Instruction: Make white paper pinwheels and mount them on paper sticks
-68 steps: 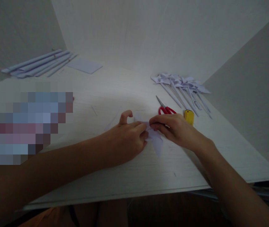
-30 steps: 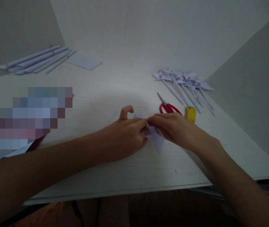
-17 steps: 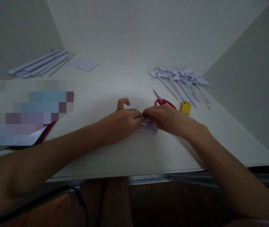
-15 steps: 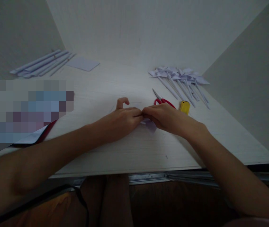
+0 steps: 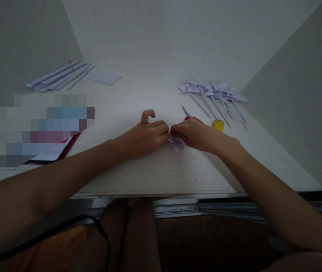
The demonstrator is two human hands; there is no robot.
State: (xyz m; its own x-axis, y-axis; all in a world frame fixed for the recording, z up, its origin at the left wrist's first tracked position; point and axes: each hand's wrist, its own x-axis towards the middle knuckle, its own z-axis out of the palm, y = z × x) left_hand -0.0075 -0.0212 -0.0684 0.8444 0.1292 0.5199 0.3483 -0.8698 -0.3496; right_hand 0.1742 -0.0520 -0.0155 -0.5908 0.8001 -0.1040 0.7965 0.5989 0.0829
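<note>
My left hand (image 5: 149, 138) and my right hand (image 5: 196, 134) meet over the middle of the table, fingertips almost touching. Between and below them shows a small folded piece of white paper (image 5: 177, 144); most of it is hidden by the fingers. Both hands are closed in a pinch on this paper, with the left index finger raised and hooked. Just beyond my right hand lie red-handled scissors (image 5: 188, 113), their handles partly covered by it. A small yellow object (image 5: 218, 125) with a dark hole is beside them.
Paper pinwheels (image 5: 212, 92) on paper sticks lie in a row at back right. Rolled paper tubes (image 5: 60, 77) and a stack of white paper (image 5: 106, 76) are at back left. A red-edged tablet-like device (image 5: 68, 147), partly blurred out, lies left. Walls border the white table (image 5: 138, 177).
The view has shifted a little. The fingertips of my two hands have drawn slightly apart, and the paper's visible part has changed shape. The left index finger stays hooked upward.
</note>
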